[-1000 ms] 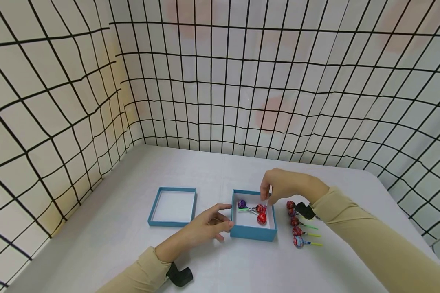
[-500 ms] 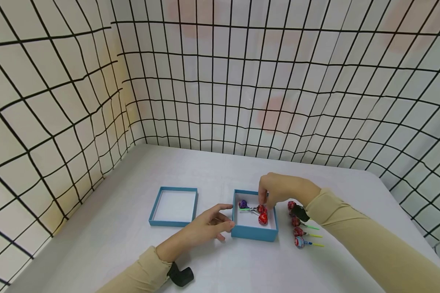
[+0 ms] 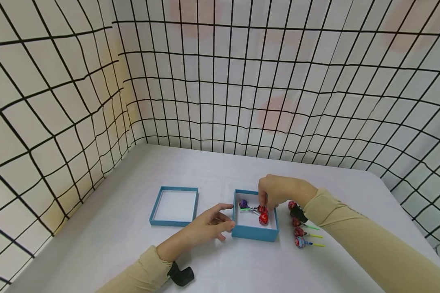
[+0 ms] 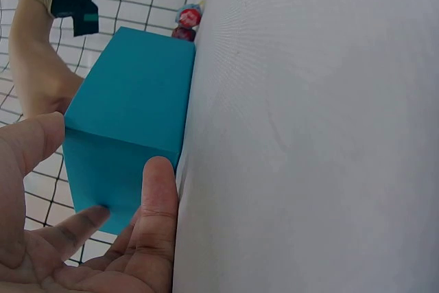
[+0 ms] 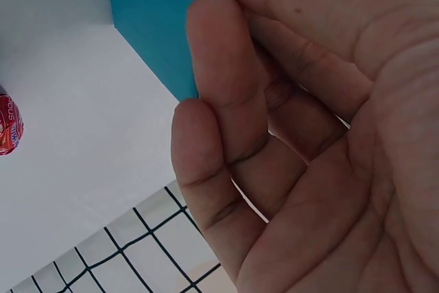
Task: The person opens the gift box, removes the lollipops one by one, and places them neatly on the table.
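Note:
A blue box [image 3: 254, 233] with a white inside stands uncovered on the table. Inside lie a purple-wrapped lollipop [image 3: 243, 204] and red-wrapped ones, the nearest a bright red lollipop [image 3: 263, 219]. My right hand [image 3: 282, 191] reaches down over the box's far right corner, its fingers pinching the bright red lollipop near its stick; the grip itself is hidden in the right wrist view. My left hand [image 3: 205, 226] rests its spread, extended fingers and thumb against the box's left outer wall, as the left wrist view shows.
Left of the box lies a shallow blue lid [image 3: 172, 223], white side up. Several lollipops form a column right of the box, with a blue-and-red lollipop [image 3: 300, 242] nearest me. Black-gridded white cloth walls [image 3: 220, 101] enclose the table's back and sides.
My right hand has moved down and slightly left into the box, lowering onto the red lollipops. The left hand keeps its place at the box wall.

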`<state>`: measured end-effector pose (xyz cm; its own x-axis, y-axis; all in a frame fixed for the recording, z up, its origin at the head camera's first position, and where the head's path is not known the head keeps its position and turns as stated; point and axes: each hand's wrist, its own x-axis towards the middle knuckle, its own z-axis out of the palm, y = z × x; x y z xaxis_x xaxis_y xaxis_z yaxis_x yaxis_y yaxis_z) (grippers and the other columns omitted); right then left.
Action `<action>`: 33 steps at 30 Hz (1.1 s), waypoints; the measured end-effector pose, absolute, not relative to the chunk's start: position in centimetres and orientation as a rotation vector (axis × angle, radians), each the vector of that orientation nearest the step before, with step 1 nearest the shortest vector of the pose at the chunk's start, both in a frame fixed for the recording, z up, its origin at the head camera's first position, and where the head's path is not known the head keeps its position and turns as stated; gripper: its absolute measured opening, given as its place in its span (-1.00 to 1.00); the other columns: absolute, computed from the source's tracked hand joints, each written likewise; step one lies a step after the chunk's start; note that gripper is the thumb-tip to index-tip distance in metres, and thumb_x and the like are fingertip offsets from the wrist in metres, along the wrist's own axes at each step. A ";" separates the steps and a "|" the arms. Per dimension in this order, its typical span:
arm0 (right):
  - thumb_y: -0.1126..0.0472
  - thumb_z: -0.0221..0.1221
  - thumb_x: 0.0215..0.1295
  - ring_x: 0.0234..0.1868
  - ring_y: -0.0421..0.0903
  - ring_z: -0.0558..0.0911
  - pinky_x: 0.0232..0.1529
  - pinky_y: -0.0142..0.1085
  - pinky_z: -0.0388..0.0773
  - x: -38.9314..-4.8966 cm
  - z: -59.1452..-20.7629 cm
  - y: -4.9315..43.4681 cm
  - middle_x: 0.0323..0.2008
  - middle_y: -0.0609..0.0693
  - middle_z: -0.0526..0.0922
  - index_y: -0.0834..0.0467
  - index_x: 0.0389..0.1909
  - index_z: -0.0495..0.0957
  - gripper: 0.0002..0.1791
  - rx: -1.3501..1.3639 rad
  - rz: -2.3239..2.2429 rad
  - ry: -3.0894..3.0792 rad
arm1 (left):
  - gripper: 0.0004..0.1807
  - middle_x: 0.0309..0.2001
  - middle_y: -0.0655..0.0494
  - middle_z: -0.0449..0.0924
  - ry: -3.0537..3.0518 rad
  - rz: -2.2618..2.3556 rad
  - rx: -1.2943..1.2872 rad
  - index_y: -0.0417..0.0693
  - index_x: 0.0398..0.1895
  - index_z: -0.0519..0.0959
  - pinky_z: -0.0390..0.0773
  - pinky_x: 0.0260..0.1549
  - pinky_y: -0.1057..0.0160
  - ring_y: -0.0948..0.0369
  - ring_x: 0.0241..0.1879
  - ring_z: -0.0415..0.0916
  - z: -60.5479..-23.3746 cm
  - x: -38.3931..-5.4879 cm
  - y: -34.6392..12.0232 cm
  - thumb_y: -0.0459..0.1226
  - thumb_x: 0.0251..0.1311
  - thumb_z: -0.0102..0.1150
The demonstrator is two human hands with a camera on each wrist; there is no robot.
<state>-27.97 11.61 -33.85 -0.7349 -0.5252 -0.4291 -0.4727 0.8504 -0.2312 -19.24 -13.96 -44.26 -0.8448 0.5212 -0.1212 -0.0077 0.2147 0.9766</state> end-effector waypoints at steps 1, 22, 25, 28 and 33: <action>0.48 0.47 0.16 -0.39 -0.17 0.66 -0.28 -0.31 0.75 -27.9 -33.8 11.6 -0.33 -0.09 0.78 0.10 -0.35 0.83 -0.80 -0.732 -0.134 2.541 | -0.33 0.12 -0.06 0.65 2.069 1.668 0.476 -0.04 0.63 0.29 0.79 -0.07 0.18 0.13 0.02 0.71 -44.2 -19.2 -14.0 -0.09 0.57 0.23; 0.40 0.49 0.23 -0.43 -0.14 0.61 -0.31 -0.32 0.72 -26.9 -33.4 11.4 -0.38 -0.08 0.74 0.12 -0.35 0.82 -0.88 -0.728 -0.091 2.558 | -0.32 0.11 -0.07 0.65 2.080 1.663 0.489 -0.06 0.62 0.29 0.79 -0.09 0.19 0.13 0.01 0.71 -44.0 -19.1 -13.9 -0.09 0.57 0.23; 0.40 0.48 0.25 -0.43 -0.15 0.60 -0.31 -0.32 0.71 -26.9 -33.0 11.6 -0.40 -0.09 0.73 0.13 -0.36 0.81 -0.89 -0.721 -0.105 2.559 | -0.32 0.11 -0.07 0.65 2.082 1.660 0.491 -0.06 0.62 0.29 0.79 -0.09 0.19 0.14 0.01 0.71 -44.0 -19.1 -13.8 -0.10 0.57 0.23; 0.40 0.46 0.25 -0.42 -0.15 0.60 -0.31 -0.32 0.70 -26.9 -32.7 11.8 -0.42 -0.10 0.72 0.13 -0.39 0.80 -0.88 -0.728 -0.107 2.566 | -0.33 0.11 -0.05 0.65 2.084 1.658 0.478 -0.03 0.62 0.30 0.79 -0.08 0.20 0.14 0.01 0.71 -44.0 -19.1 -13.8 -0.09 0.57 0.24; 0.42 0.45 0.22 -0.41 -0.18 0.57 -0.35 -0.36 0.64 -26.9 -32.3 12.0 -0.44 -0.12 0.72 0.11 -0.43 0.79 -0.86 -0.768 -0.099 2.573 | -0.33 0.12 -0.06 0.65 2.088 1.660 0.476 -0.05 0.62 0.30 0.79 -0.08 0.18 0.13 0.01 0.71 -44.0 -19.2 -13.9 -0.10 0.57 0.24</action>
<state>-26.88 12.02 -32.28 -0.7436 -0.5356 -0.4002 -0.5032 0.8425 -0.1926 -19.15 -13.85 -44.03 -0.8493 0.5148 -0.1170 0.0022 0.2251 0.9743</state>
